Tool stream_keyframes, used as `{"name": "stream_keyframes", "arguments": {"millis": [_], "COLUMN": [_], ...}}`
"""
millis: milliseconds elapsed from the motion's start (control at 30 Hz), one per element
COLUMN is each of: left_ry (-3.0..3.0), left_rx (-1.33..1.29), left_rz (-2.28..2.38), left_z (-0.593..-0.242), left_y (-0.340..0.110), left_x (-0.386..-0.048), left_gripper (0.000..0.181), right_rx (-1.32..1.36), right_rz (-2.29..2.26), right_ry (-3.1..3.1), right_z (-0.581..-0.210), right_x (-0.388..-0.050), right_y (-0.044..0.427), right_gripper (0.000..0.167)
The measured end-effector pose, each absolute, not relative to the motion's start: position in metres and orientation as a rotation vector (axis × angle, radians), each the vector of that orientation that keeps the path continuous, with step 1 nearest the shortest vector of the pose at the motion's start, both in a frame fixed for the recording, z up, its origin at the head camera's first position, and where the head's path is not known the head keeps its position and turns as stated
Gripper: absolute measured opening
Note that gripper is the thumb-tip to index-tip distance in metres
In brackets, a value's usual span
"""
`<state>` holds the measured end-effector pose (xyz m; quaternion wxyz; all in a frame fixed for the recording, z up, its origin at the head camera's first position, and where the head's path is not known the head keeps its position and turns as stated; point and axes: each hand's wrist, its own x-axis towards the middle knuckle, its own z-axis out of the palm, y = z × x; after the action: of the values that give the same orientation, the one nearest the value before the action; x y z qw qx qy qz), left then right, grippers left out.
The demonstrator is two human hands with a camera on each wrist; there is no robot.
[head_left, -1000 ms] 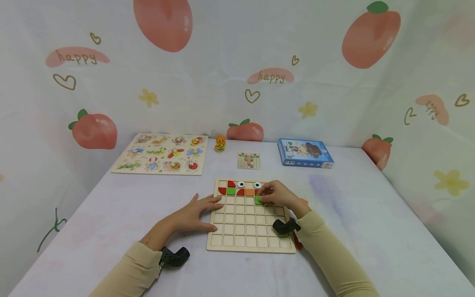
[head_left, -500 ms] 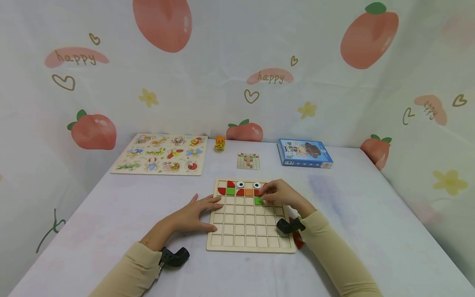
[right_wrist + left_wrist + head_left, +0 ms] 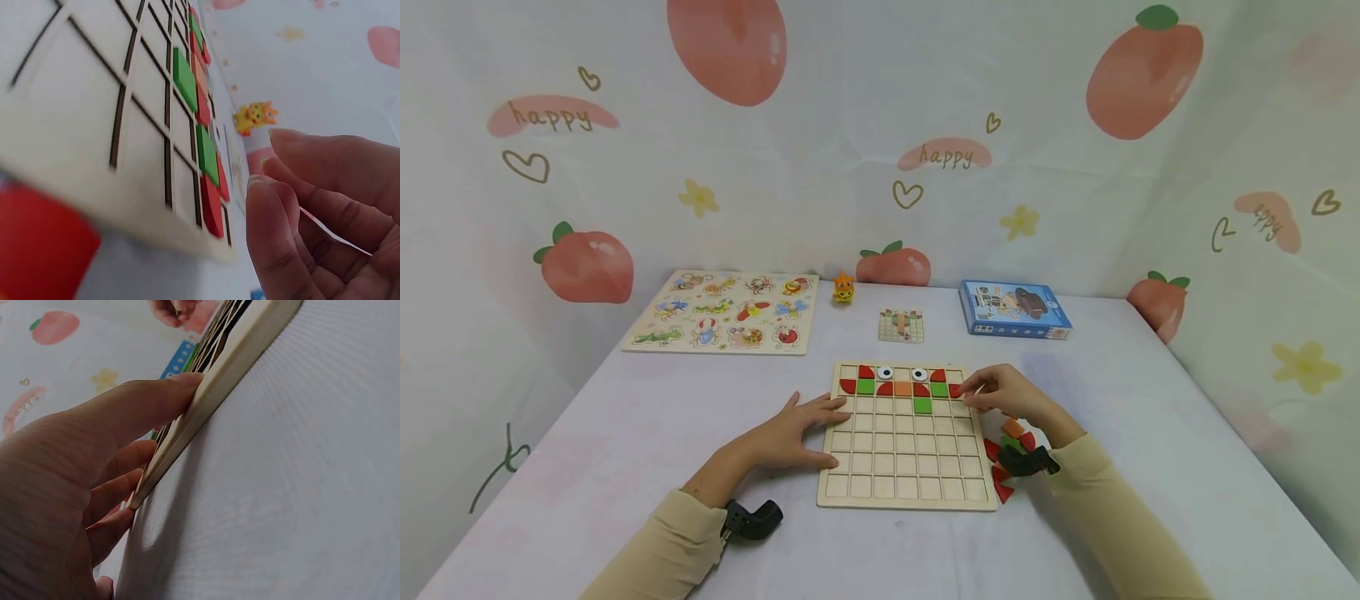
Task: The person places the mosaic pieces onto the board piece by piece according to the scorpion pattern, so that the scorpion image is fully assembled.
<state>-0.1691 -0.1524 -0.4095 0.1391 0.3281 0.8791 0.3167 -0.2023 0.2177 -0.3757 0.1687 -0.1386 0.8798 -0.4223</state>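
A wooden grid board [image 3: 883,463] lies on the table with red, green and orange tiles and two round eye pieces [image 3: 920,375] in its far rows. One green tile [image 3: 922,406] sits in the third row. My left hand [image 3: 790,429] rests its spread fingers and thumb on the board's left edge; in the left wrist view the thumb [image 3: 156,403] touches the rim. Just off the far right corner is my right hand [image 3: 1011,393], near a red piece [image 3: 956,390]. Its fingers [image 3: 281,250] are bent loosely, with nothing between them and the thumb.
Loose red, orange and green pieces [image 3: 1012,427] lie right of the board, partly under the right wrist. Behind stand a small pattern card [image 3: 902,326], an orange-yellow figurine [image 3: 843,288], a blue box [image 3: 1015,309] and an insect puzzle board [image 3: 722,310].
My right hand has moved right from over the green tile to the board's right edge, uncovering tiles in the far right corner and the loose pieces. My left hand stays in place.
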Motion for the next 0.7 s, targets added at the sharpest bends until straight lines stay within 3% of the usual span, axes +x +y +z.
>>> {"name": "stream_keyframes", "arguments": {"millis": [700], "left_ry": [2.551], "left_rx": [0.937], "left_rz": [0.897], "left_z": [-0.415], "left_y": [-0.152], "left_x": [-0.172], "left_gripper": [0.071], "right_rx": [-0.309], "right_rz": [-1.119], "right_ry": [2.493], "right_z": [-0.373], "right_x": [-0.165], "right_y": [0.257], "right_gripper": [0.027]}}
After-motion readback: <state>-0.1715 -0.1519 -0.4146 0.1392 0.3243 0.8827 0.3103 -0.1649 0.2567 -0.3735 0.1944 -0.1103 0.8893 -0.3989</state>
